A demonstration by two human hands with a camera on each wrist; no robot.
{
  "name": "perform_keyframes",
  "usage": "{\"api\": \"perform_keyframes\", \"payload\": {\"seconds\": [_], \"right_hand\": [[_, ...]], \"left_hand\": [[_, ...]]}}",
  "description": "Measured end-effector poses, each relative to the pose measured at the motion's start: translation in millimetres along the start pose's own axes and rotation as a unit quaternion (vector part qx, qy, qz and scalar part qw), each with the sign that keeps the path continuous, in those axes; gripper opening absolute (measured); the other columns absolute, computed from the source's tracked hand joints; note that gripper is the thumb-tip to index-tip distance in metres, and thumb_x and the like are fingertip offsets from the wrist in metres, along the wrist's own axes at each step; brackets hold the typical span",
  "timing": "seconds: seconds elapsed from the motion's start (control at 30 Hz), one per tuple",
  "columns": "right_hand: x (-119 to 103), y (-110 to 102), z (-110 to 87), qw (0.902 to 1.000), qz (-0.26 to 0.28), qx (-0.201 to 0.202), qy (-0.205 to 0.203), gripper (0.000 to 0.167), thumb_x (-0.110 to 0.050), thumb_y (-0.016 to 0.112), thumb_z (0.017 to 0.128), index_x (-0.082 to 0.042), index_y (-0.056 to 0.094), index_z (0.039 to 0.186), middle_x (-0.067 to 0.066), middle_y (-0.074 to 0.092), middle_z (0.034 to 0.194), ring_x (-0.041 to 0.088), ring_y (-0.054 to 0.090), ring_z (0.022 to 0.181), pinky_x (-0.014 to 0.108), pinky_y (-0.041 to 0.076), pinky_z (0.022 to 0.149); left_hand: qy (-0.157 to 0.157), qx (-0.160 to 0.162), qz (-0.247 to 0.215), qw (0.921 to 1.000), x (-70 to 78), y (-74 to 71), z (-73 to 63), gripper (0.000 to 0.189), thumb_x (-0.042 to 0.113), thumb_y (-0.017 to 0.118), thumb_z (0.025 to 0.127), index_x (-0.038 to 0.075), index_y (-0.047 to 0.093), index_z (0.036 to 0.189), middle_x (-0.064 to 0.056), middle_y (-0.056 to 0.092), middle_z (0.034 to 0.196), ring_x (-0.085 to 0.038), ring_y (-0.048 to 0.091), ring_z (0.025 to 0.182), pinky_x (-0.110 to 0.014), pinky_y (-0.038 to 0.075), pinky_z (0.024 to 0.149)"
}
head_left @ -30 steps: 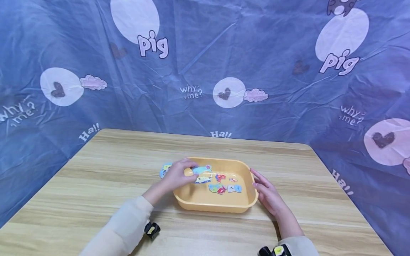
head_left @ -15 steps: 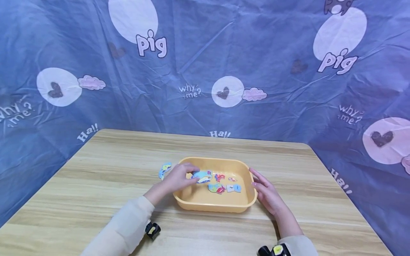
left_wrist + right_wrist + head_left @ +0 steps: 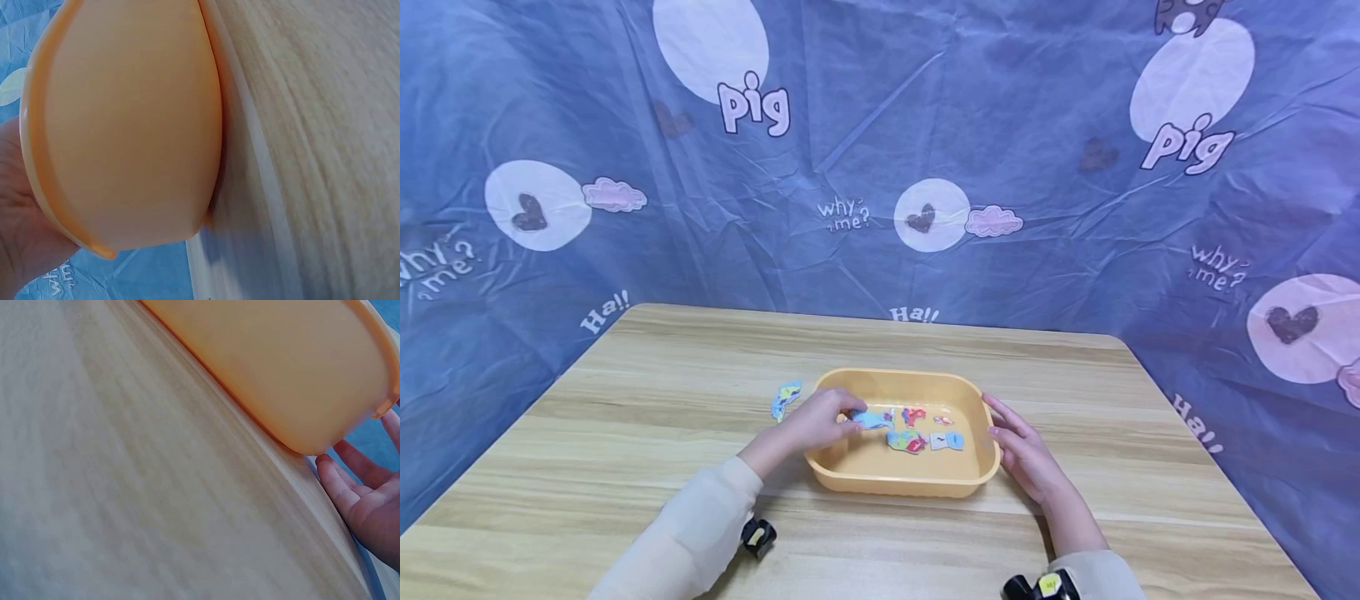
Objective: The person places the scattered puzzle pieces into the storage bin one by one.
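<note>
My left hand (image 3: 814, 419) reaches over the left rim of a yellow-orange plastic basin (image 3: 898, 482). Its thumb and fingers pinch a light blue puzzle piece (image 3: 872, 420) low inside, and the fingertips partly cover that piece. Other flat printed pieces lie in the basin: a red one (image 3: 913, 417), a small pinkish one (image 3: 943, 421), a green, blue and red one (image 3: 906, 442) and a white and blue one (image 3: 947, 441). Against the basin's right side rests my right hand (image 3: 1030, 458), fingers extended. From the left wrist, the basin wall (image 3: 131, 125) hides the left fingers.
Just left of the basin, a blue and yellow piece (image 3: 786, 400) lies on the wooden table (image 3: 662, 400). A blue printed cloth (image 3: 880, 125) hangs behind the table's far edge.
My left hand has lowered the light blue piece toward the basin floor, over the pale yellow and blue piece, which is now covered. My right hand stays at the basin's side.
</note>
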State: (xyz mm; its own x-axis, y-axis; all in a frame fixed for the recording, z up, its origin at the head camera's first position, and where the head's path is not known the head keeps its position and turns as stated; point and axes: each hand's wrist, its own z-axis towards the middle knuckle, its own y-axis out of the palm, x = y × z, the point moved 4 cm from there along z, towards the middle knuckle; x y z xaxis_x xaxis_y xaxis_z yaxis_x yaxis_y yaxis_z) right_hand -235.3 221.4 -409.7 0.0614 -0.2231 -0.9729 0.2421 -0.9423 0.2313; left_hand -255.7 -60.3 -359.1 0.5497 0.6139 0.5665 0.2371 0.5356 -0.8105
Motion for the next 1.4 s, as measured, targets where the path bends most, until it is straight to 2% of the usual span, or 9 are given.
{"api": "perform_keyframes", "payload": {"seconds": [0.1, 0.2, 0.33, 0.43, 0.6, 0.7, 0.8, 1.07, 1.4], "right_hand": [[0, 0, 0.2, 1.0, -0.001, -0.001, 0.001, 0.053, -0.005, 0.047, 0.086, -0.007, 0.026, 0.135, 0.024, 0.023, 0.129, 0.02, 0.047, 0.106, 0.033, 0.039, 0.086], [0, 0, 0.3, 1.0, -0.003, -0.002, 0.002, 0.054, -0.005, 0.047, 0.086, -0.007, 0.025, 0.135, 0.025, 0.022, 0.129, 0.02, 0.047, 0.106, 0.032, 0.04, 0.086], [0, 0, 0.3, 1.0, -0.006, -0.002, 0.002, 0.054, -0.005, 0.047, 0.086, -0.005, 0.024, 0.135, 0.025, 0.023, 0.128, 0.021, 0.047, 0.105, 0.032, 0.04, 0.085], [0, 0, 0.2, 0.9999, -0.009, -0.006, 0.0, 0.054, -0.005, 0.046, 0.086, -0.004, 0.023, 0.135, 0.027, 0.022, 0.128, 0.021, 0.047, 0.105, 0.032, 0.04, 0.085], [0, -1, 0.0, 0.9999, -0.009, -0.008, 0.001, 0.054, -0.004, 0.046, 0.086, -0.003, 0.022, 0.135, 0.029, 0.02, 0.129, 0.021, 0.047, 0.105, 0.032, 0.04, 0.085], [0, -1, 0.1, 0.9999, -0.009, -0.006, 0.002, 0.054, -0.005, 0.046, 0.086, -0.004, 0.023, 0.135, 0.027, 0.021, 0.129, 0.021, 0.047, 0.105, 0.032, 0.04, 0.085], [-1, 0, -0.1, 0.9999, -0.01, -0.003, 0.002, 0.054, -0.005, 0.047, 0.086, -0.005, 0.024, 0.135, 0.024, 0.024, 0.128, 0.021, 0.047, 0.106, 0.033, 0.04, 0.085], [0, 0, 0.1, 0.9999, -0.013, -0.008, -0.004, 0.052, -0.006, 0.046, 0.086, -0.008, 0.027, 0.135, 0.021, 0.027, 0.126, 0.021, 0.047, 0.106, 0.033, 0.04, 0.085], [1, -2, 0.8, 0.9998, -0.008, -0.015, -0.006, 0.053, -0.004, 0.045, 0.087, -0.004, 0.024, 0.135, 0.028, 0.02, 0.129, 0.021, 0.047, 0.105, 0.032, 0.04, 0.085]], "left_hand": [[0.0, -0.009, 0.015, 0.9998, 0.6, 0.1, -0.1, 0.028, 0.012, 0.064, 0.077, -0.002, 0.061, 0.101, -0.009, 0.06, 0.093, -0.019, 0.054, 0.087, -0.031, 0.044, 0.077], [0.006, -0.018, 0.03, 0.9994, 1.3, 0.6, 0.6, 0.024, 0.013, 0.064, 0.077, 0.0, 0.063, 0.097, -0.007, 0.061, 0.091, -0.017, 0.053, 0.084, -0.03, 0.044, 0.075], [0.023, -0.035, 0.044, 0.9981, 2.4, 2.4, 2.7, 0.006, 0.013, 0.064, 0.077, 0.008, 0.061, 0.075, 0.003, 0.056, 0.068, -0.009, 0.046, 0.061, -0.024, 0.041, 0.059], [0.031, -0.046, 0.049, 0.9972, 2.9, 4.1, 3.9, 0.015, 0.012, 0.063, 0.077, 0.013, 0.055, 0.065, 0.006, 0.048, 0.057, -0.007, 0.039, 0.052, -0.021, 0.037, 0.051], [0.019, -0.058, 0.049, 0.9969, 3.8, 5.3, 3.9, 0.003, 0.01, 0.063, 0.078, 0.009, 0.064, 0.075, 0.008, 0.051, 0.062, -0.006, 0.041, 0.055, -0.021, 0.038, 0.054], [0.005, -0.064, 0.055, 0.9964, 4.6, 5.7, 3.4, 0.009, 0.01, 0.063, 0.077, 0.005, 0.066, 0.084, 0.007, 0.053, 0.065, -0.007, 0.043, 0.057, -0.021, 0.039, 0.055], [-0.003, -0.065, 0.068, 0.9956, 4.4, 6.5, 3.4, 0.012, 0.011, 0.064, 0.077, 0.005, 0.066, 0.086, 0.007, 0.053, 0.065, -0.008, 0.043, 0.057, -0.021, 0.039, 0.055], [0.012, -0.058, 0.097, 0.9935, 5.2, 8.0, 3.7, 0.004, 0.012, 0.065, 0.075, 0.009, 0.063, 0.074, 0.007, 0.046, 0.059, -0.009, 0.039, 0.053, -0.022, 0.035, 0.05], [0.007, -0.063, 0.136, 0.9886, 6.2, 10.5, 3.4, 0.016, 0.012, 0.066, 0.074, 0.012, 0.055, 0.061, 0.008, 0.044, 0.056, -0.008, 0.038, 0.053, -0.021, 0.034, 0.05]]}}
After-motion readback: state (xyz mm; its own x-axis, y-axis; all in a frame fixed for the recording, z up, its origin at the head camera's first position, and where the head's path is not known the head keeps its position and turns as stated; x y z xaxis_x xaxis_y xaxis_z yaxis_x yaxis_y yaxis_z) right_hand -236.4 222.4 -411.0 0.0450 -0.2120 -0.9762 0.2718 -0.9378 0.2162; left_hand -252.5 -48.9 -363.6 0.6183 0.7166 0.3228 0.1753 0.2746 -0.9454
